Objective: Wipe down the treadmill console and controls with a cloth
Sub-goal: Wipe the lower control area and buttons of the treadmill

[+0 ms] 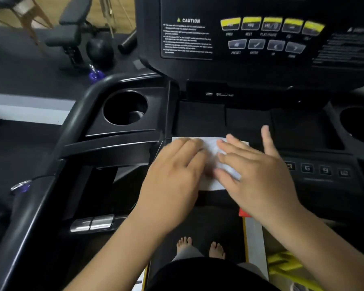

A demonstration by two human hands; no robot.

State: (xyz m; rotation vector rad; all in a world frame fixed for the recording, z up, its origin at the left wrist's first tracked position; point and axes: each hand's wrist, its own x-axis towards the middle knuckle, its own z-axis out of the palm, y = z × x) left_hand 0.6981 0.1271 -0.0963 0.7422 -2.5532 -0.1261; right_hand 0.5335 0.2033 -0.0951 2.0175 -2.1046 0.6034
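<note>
Gym or home workout room. Black plastic treadmill console [261, 70] with yellow-topped control buttons [271, 24] and a round black cup holder [125, 108]. Beyond it, a black padded weight bench [72, 24] and a black round ball [100, 49] on dark grey rubber floor matting [19, 70]. Light wooden floor [48, 9] further back.

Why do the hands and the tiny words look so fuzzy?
In the head view, the left hand and right hand look smeared on the white cloth, likely from moving; in the same view, the small print on the caution label is too soft to read, though the number buttons are legible; the wide lens curves the handrail.
</note>
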